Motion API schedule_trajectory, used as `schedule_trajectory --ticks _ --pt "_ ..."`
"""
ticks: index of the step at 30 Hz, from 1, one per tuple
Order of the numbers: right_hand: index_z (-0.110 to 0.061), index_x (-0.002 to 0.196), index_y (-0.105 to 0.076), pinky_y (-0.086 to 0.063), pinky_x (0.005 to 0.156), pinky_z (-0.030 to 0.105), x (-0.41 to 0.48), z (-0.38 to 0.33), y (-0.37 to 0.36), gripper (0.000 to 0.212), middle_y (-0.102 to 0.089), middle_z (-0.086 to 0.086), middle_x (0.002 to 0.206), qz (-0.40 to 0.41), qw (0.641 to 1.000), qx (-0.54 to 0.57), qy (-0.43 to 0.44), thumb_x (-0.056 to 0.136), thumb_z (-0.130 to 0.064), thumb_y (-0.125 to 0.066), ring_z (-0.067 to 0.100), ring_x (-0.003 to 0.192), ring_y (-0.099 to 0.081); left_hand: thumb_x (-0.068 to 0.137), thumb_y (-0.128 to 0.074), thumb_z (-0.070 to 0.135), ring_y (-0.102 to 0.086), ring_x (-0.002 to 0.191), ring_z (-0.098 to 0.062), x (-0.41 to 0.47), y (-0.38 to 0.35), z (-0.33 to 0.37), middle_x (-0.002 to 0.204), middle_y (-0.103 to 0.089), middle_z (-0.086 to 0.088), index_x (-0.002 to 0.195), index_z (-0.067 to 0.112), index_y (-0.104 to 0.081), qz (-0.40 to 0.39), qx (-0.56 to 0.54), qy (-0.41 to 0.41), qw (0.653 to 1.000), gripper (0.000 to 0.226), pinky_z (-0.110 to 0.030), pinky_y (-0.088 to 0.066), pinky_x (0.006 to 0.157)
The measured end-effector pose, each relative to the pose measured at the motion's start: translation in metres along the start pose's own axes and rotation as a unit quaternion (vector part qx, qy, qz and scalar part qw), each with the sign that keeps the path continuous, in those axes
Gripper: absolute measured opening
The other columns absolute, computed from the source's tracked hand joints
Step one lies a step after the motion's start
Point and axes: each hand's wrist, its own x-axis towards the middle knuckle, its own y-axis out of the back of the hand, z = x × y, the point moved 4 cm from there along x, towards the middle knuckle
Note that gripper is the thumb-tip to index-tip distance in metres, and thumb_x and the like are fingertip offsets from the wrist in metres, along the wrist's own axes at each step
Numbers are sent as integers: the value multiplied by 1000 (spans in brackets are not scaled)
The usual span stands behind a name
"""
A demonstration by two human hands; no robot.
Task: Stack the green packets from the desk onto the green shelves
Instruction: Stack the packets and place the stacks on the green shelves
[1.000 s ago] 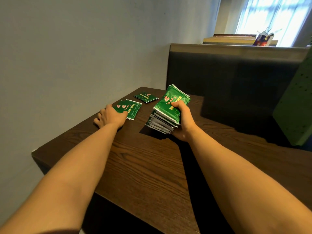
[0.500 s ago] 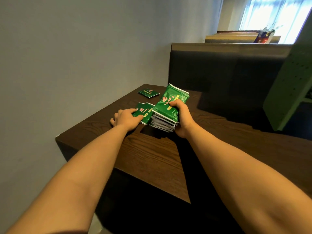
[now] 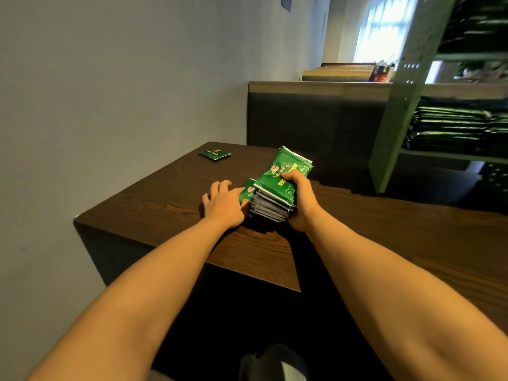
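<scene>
My right hand (image 3: pixel 301 200) grips a thick stack of green packets (image 3: pixel 277 182), tilted up off the dark wooden desk (image 3: pixel 154 204). My left hand (image 3: pixel 222 202) lies flat beside the stack, its fingers pressing on a couple of loose green packets (image 3: pixel 247 191) that touch the stack's left side. One more green packet (image 3: pixel 214 154) lies alone at the desk's far corner near the wall. The pale green shelves (image 3: pixel 398 111) stand at the right, with rows of green packets (image 3: pixel 453 127) on them, blurred.
A grey wall runs along the left of the desk. A dark padded partition (image 3: pixel 310 116) rises behind the desk. Beyond it are a wooden ledge with a small red item (image 3: pixel 380 72) and a bright window. The desk's near edge drops off below my forearms.
My left hand has slid the loose packets rightward across the desk until they meet the stack in my right hand. The view has turned right, bringing the green shelves into sight.
</scene>
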Motion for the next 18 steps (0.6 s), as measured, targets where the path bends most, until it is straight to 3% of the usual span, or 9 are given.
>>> schedule_trajectory --ticks 2,5,8,10,12,13,16,18 --pt "-3 139 -60 -60 80 42 -2 0 4 80 -72 21 125 4 1000 18 0 64 -31 -71 34 100 -73 97 -56 29 -22 143 -27 -3 2 7 150 -38 -5 143 21 -48 22 -4 -21 1000 47 -55 -22 116" --pt "-3 134 -63 -58 89 44 -3 4 9 65 -73 18 119 -1 998 55 -6 77 -33 -68 32 98 -71 96 -59 28 -41 132 -26 -6 10 15 134 -58 -5 138 21 -54 79 -55 -32 995 43 -45 -31 110" --pt "-7 114 -70 -53 97 46 -3 4 9 38 -74 15 110 -37 994 103 -16 92 -35 -57 31 94 -70 94 -60 15 -55 120 -25 -6 18 19 125 -66 -5 129 19 -62 113 -213 0 971 36 -39 -43 104" --pt "-9 118 -69 -51 103 50 -3 3 8 40 -72 16 115 -47 990 129 -24 92 -36 -58 33 101 -69 93 -60 7 -59 109 -19 -5 23 23 124 -65 -5 126 12 -65 117 -328 29 937 34 -29 -51 90" --pt "-9 126 -66 -48 107 54 -3 1 7 47 -70 18 120 -47 986 159 -28 90 -37 -60 36 108 -67 93 -59 4 -59 88 -7 -6 26 29 115 -66 -2 124 9 -67 111 -411 64 902 32 -12 -46 68" --pt "-9 130 -65 -48 107 55 -2 -1 8 51 -69 18 123 -47 984 170 -30 89 -39 -62 37 112 -66 94 -59 4 -57 80 -4 -7 25 32 107 -66 0 123 9 -67 102 -452 84 882 31 -10 -44 63" --pt "-12 138 -62 -45 107 59 -1 -4 7 60 -65 19 134 -65 980 185 -41 87 -44 -61 39 125 -61 96 -56 8 -56 73 -10 -12 22 37 87 -66 2 113 14 -71 55 -557 146 816 24 -27 -50 69" --pt "-14 139 -61 -46 105 60 -1 -6 7 62 -64 18 135 -77 978 189 -43 85 -45 -61 39 125 -60 95 -57 10 -63 84 -15 -14 20 40 88 -69 0 96 18 -74 36 -593 163 788 18 -36 -57 80"
